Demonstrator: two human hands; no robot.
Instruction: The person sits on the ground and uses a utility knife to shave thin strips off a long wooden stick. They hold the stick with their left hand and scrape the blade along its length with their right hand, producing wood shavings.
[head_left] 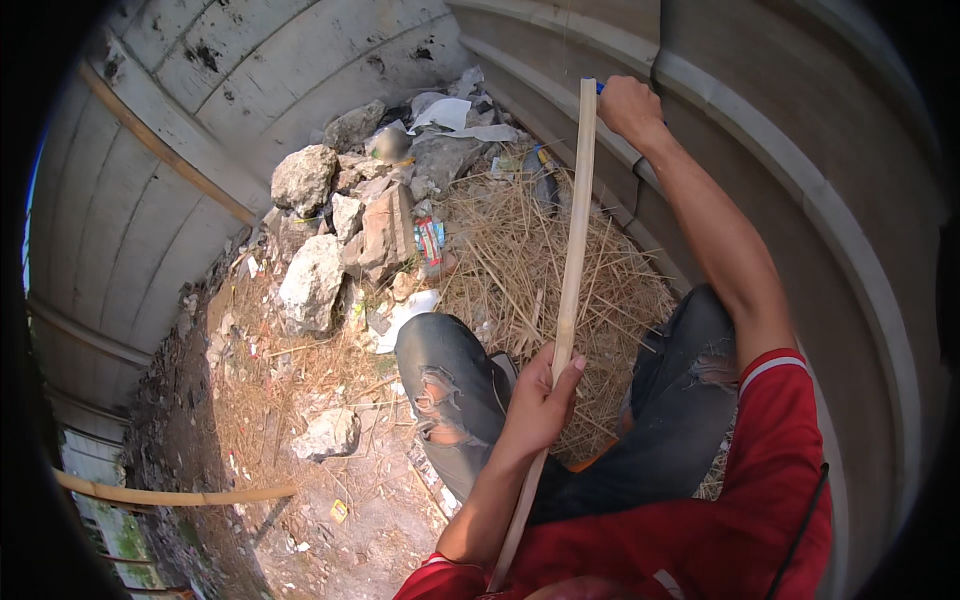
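Note:
A long, pale bamboo strip [575, 235] runs from against my body up and away to the far end of the reach. My left hand [542, 400] is closed around its lower part, thumb along the strip, just above my lap. At the strip's far tip, my right hand [632, 108] is closed in a fist on a tool with a blue handle [599, 87]. Only a bit of blue shows at the tip; any blade is hidden. Thin bamboo shavings [510, 260] lie heaped beneath the strip, between and beyond my bent knees.
Rough rocks [310, 280] and scattered litter, with a crumpled wrapper [430, 245], lie beyond the left knee. A curved grey metal sheet [800, 180] rises close on the right. Pale panels [270, 60] wall the far side. Another bamboo pole [170, 493] juts in at left.

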